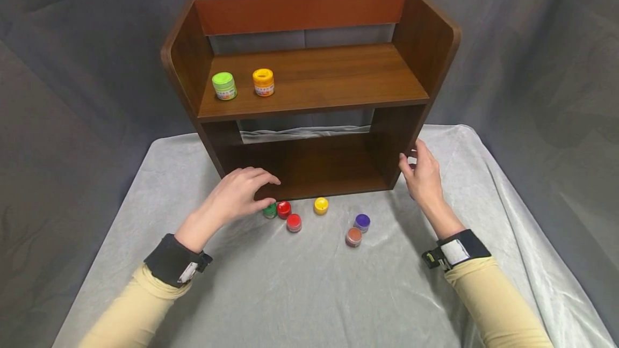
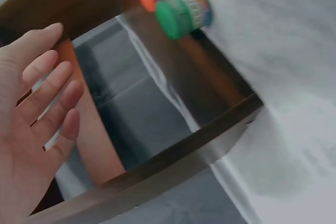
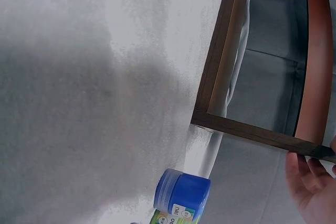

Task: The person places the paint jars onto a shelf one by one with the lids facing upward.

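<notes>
Left hand [image 1: 238,192]: empty, loosely spread, near the green jar [image 2: 181,15] on the table [image 1: 309,289]. Right hand [image 1: 425,179]: empty, relaxed, near the blue jar [image 3: 190,190]. Lime jar [image 1: 224,86], orange jar [image 1: 263,83]: upright on the shelf [image 1: 338,77].

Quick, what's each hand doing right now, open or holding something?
Left hand: open, holding nothing, near the dark green jar.
Right hand: open, holding nothing, beside the shelf.

Jars [image 1: 294,223] before shelf [image 1: 338,74] (two on it)
</notes>
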### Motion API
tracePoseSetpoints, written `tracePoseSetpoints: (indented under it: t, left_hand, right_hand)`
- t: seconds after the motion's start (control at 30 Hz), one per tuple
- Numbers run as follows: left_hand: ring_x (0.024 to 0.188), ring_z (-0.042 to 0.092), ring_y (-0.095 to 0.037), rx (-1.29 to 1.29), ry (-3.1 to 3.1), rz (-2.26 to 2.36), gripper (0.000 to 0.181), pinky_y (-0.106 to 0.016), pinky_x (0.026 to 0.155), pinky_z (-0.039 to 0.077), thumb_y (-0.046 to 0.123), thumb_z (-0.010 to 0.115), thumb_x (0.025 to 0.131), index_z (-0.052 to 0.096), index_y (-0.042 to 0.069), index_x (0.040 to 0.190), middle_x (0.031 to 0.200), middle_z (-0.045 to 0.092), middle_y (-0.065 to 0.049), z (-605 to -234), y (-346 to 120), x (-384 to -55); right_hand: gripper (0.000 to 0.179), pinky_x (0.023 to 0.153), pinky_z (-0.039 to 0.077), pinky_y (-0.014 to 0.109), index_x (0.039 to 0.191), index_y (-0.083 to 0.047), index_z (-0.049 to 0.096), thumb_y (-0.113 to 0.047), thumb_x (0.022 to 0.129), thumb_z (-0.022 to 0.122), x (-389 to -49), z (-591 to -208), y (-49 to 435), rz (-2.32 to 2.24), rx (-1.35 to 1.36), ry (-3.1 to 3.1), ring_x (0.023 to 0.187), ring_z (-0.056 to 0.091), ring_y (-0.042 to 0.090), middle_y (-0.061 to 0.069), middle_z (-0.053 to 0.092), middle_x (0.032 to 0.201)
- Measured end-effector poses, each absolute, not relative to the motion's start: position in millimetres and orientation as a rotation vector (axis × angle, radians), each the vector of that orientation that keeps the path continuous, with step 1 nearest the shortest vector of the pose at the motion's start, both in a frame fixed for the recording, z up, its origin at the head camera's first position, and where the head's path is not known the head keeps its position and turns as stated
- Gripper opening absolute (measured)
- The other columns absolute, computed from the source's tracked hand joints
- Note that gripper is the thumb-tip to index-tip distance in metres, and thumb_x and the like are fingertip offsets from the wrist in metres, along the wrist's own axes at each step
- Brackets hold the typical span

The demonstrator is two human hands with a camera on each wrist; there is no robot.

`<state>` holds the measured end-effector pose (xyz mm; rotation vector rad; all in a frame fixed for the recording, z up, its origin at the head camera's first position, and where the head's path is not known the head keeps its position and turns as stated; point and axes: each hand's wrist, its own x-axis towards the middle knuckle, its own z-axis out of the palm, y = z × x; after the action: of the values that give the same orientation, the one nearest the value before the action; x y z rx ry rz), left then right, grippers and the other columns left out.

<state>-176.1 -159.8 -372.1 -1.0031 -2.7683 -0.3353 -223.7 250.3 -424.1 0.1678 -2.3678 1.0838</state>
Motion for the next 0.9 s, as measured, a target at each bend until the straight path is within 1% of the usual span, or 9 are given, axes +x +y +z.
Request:
tracePoseSetpoints:
  t: [0.1,0.27,0.5,0.63,0.9]
  left_hand:
    - [0.107,0.067,-0.023,-1.004,-2.864,-0.343,0.044,-0.043,0.094,0.054,0.023,0.084,0.08,0.069,0.016,0.121,0.117,0.071,-0.004,-381,-163,-176]
    - [0.109,0.065,-0.025,-1.023,-2.967,-0.428,0.05,-0.042,0.092,0.055,0.016,0.084,0.079,0.066,0.011,0.125,0.121,0.069,-0.009,-396,-167,-177]
    - [0.108,0.066,-0.027,-1.016,-2.949,-0.496,0.052,-0.043,0.095,0.054,0.012,0.085,0.078,0.065,0.005,0.125,0.119,0.068,-0.013,-414,-171,-178]
    - [0.11,0.064,-0.026,-0.979,-2.966,-0.517,0.053,-0.043,0.097,0.054,0.01,0.084,0.078,0.064,0.004,0.126,0.122,0.066,-0.013,-424,-172,-178]
    - [0.11,0.062,-0.026,-0.956,-2.972,-0.549,0.054,-0.043,0.097,0.054,0.007,0.084,0.078,0.062,0.006,0.127,0.122,0.065,-0.013,-437,-172,-179]
  right_hand:
    - [0.034,0.08,0.058,0.053,0.13,-0.001,0.053,-0.008,0.096,0.058,-224,-425,251,1.088,0.167,-2.368,0.107,0.069,0.04,0.023,0.065,0.121]
    - [0.034,0.08,0.057,0.054,0.13,0.0,0.053,-0.006,0.097,0.056,-224,-425,251,1.091,0.167,-2.367,0.106,0.069,0.04,0.023,0.065,0.12]
    - [0.034,0.079,0.058,0.052,0.129,-0.002,0.054,-0.007,0.096,0.058,-224,-425,251,1.09,0.157,-2.358,0.106,0.069,0.038,0.022,0.066,0.118]
    - [0.034,0.08,0.058,0.053,0.129,-0.002,0.054,-0.008,0.096,0.058,-223,-424,251,1.086,0.157,-2.36,0.106,0.069,0.039,0.022,0.066,0.118]
    - [0.033,0.08,0.058,0.053,0.129,-0.001,0.054,-0.007,0.096,0.057,-223,-424,250,1.09,0.158,-2.364,0.106,0.069,0.04,0.023,0.066,0.118]
